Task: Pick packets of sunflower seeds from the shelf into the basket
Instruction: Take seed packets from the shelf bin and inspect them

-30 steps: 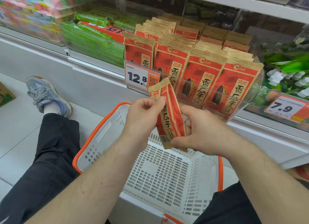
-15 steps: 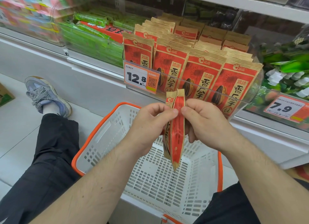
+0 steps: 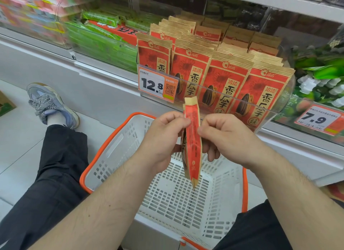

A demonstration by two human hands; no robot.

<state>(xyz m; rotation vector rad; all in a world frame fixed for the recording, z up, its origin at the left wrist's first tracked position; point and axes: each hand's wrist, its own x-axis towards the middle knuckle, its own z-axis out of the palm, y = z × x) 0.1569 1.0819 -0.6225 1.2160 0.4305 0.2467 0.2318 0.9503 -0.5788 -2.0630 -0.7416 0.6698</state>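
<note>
A red-and-tan paper sunflower-seed packet [image 3: 192, 143] is pinched edge-on between both hands [image 3: 163, 138] [image 3: 226, 136] above the white orange-rimmed plastic basket [image 3: 115, 147], awaiting lowering and release.

Below the held packet [image 3: 192, 143] the basket [image 3: 111, 149] lies open from above, nothing across its mouth but the two hands [image 3: 163, 139] [image 3: 229, 138] themselves. On the shelf, a clear front lip [image 3: 232, 102] and the price tag [image 3: 158, 85] bar the packets' lower halves; their tops [image 3: 229, 63] stand free under the upper shelf [image 3: 279, 2]. Legs [image 3: 55, 166] flank the basket.
</note>
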